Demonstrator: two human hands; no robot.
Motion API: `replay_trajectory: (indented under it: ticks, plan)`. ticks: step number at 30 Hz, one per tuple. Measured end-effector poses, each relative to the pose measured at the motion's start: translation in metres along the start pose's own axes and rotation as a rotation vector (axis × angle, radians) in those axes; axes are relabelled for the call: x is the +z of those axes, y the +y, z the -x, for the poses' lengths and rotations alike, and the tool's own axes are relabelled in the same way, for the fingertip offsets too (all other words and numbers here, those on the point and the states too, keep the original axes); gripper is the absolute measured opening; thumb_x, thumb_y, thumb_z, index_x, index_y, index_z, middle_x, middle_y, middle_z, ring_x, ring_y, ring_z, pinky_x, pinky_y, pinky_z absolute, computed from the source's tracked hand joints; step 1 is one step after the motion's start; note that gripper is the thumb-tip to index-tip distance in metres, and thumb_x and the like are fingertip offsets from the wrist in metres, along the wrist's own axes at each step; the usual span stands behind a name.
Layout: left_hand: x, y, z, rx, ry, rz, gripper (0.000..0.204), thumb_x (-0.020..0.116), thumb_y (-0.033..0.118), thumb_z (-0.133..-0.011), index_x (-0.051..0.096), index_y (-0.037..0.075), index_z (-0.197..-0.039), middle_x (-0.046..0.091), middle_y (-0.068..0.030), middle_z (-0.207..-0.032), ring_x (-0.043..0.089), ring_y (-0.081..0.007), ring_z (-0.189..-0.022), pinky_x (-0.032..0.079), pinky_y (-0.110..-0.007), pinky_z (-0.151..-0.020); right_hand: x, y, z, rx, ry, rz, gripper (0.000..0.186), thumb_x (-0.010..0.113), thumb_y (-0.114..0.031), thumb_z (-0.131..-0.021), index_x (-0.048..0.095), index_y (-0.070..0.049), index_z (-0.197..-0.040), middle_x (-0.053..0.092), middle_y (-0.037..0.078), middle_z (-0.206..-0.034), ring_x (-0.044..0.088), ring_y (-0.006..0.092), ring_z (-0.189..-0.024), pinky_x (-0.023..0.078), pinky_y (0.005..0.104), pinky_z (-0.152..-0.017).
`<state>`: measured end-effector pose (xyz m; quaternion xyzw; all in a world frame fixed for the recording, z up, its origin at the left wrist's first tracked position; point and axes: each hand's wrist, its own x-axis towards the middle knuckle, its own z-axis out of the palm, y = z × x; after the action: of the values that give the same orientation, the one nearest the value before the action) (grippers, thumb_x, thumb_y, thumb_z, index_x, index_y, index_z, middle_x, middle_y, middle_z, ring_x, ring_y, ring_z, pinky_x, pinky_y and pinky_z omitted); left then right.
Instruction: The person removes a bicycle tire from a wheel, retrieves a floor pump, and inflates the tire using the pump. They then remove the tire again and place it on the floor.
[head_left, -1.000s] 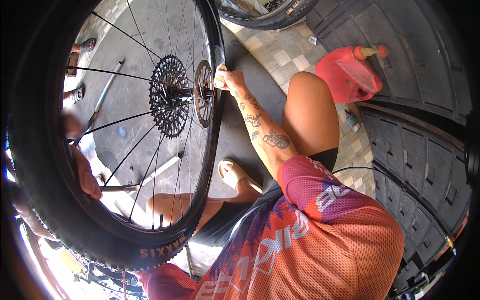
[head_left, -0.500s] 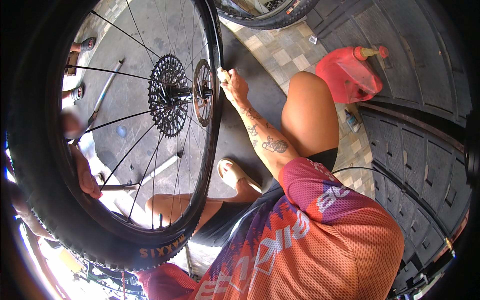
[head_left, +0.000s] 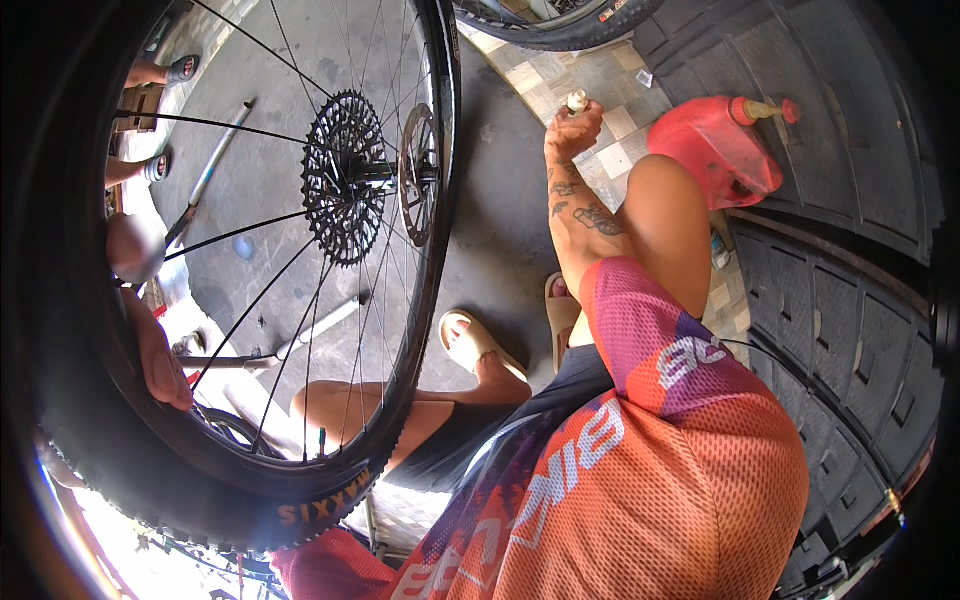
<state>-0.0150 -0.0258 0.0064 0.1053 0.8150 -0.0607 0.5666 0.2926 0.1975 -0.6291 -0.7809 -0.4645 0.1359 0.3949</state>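
Note:
My left hand (head_left: pixel 158 355) grips the bicycle wheel's black tire (head_left: pixel 200 470) and rim at the left, its fingers curled over the inner edge. The upright wheel carries a black cassette (head_left: pixel 327 140) and a brake rotor (head_left: pixel 410 150) at its hub. My right hand (head_left: pixel 572 128) is closed around a small cream-coloured bottle or tube (head_left: pixel 577 101), off to the right of the wheel, above the tiled floor and near my raised knee.
A red plastic jug (head_left: pixel 700 160) lies beside dark panels (head_left: pixel 830 330) at the right. Another wheel (head_left: pixel 545 35) is at the top. Metal tubes (head_left: pixel 215 165) lie on the dark mat (head_left: pixel 500 180). Someone else's sandalled feet (head_left: pixel 180 70) show at upper left.
My right hand has moved from the wheel's rim up and to the right with the small cream object. The wheel has shifted slightly, with my left hand still on it.

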Motion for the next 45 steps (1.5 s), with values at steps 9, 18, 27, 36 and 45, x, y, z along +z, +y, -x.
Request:
replay_trajectory:
  ticks: [9,18,27,36,45]
  plan:
    - [-0.002,-0.031,0.004,-0.012,0.031,0.077,0.051,0.055,0.047,-0.103,0.068,0.003,-0.125,0.071,-0.0123,-0.103,0.069,-0.0275,-0.091,0.061,-0.044,-0.075,0.011,0.029,0.005,0.193,-0.081,0.029,0.038,0.086,-0.013,-0.081,0.066,-0.003,-0.111,0.072,0.016,-0.115,0.074,0.0352,-0.107,0.06,0.0458,-0.092]
    - [-0.017,-0.057,0.005,0.038,0.144,0.153,0.05,0.056,0.047,-0.104,0.068,0.002,-0.124,0.071,-0.0116,-0.1,0.069,-0.0261,-0.088,0.06,-0.042,-0.076,0.027,0.029,0.094,0.516,-0.926,-0.596,0.061,0.063,-0.059,-0.103,0.069,0.001,-0.112,0.076,0.017,-0.103,0.075,0.0242,-0.087,0.061,0.0417,-0.069]
    - [-0.048,-0.091,0.01,0.058,0.344,0.294,0.05,0.057,0.046,-0.105,0.068,0.002,-0.124,0.071,-0.0109,-0.098,0.068,-0.0247,-0.086,0.059,-0.04,-0.077,0.03,-0.06,0.145,0.732,-1.225,-0.994,0.106,0.029,-0.093,-0.095,0.057,-0.006,-0.148,0.076,0.018,-0.12,0.076,0.032,-0.103,0.061,0.045,-0.09]
    - [-0.08,-0.149,0.014,0.19,0.548,0.484,0.049,0.058,0.046,-0.106,0.068,0.001,-0.123,0.071,-0.0102,-0.096,0.067,-0.0233,-0.084,0.059,-0.038,-0.077,-0.012,-0.173,0.078,0.445,-1.277,-1.31,0.09,0.05,-0.079,-0.099,0.061,0.002,-0.137,0.078,0.023,-0.108,0.08,0.0325,-0.087,0.066,0.0409,-0.074]
    - [-0.118,-0.237,-0.03,0.474,0.898,0.851,0.049,0.058,0.046,-0.107,0.069,0.001,-0.122,0.071,-0.0095,-0.094,0.067,-0.0219,-0.082,0.058,-0.037,-0.078,-0.066,-0.24,-0.048,0.209,-1.193,-1.359,0.082,0.05,-0.075,-0.101,0.064,0.004,-0.121,0.076,0.024,-0.093,0.077,0.031,-0.072,0.067,0.0423,-0.065]
